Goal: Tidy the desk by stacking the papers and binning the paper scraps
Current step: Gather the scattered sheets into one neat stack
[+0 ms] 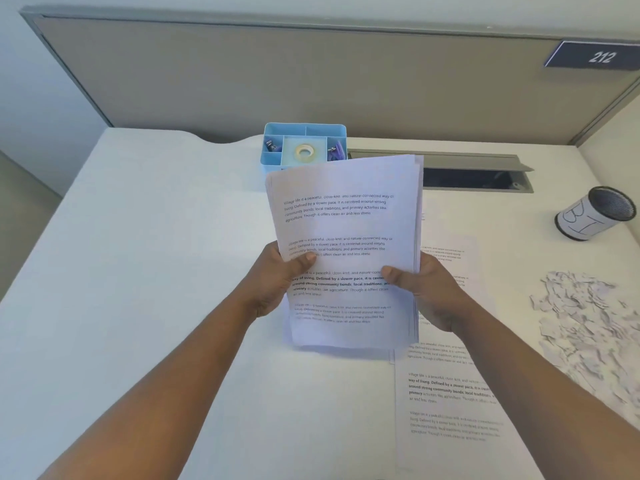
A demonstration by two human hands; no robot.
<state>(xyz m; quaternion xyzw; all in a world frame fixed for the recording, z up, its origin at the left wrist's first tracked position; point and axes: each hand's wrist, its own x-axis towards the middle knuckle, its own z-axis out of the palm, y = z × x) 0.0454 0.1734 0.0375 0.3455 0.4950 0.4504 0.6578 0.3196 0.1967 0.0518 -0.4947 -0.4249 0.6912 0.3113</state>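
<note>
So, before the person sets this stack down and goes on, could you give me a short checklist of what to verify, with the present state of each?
1. Both hands hold the stack of papers: left hand and right hand pinch its sides. Ok.
2. Edges squared: sheets fan out at the right edge. Not ok.
3. All sheets gathered: loose sheets lie on the desk. Not ok.
4. Scraps binned: heaped on the desk. Not ok.
5. Bin upright: tilted or lying, cannot tell.
</note>
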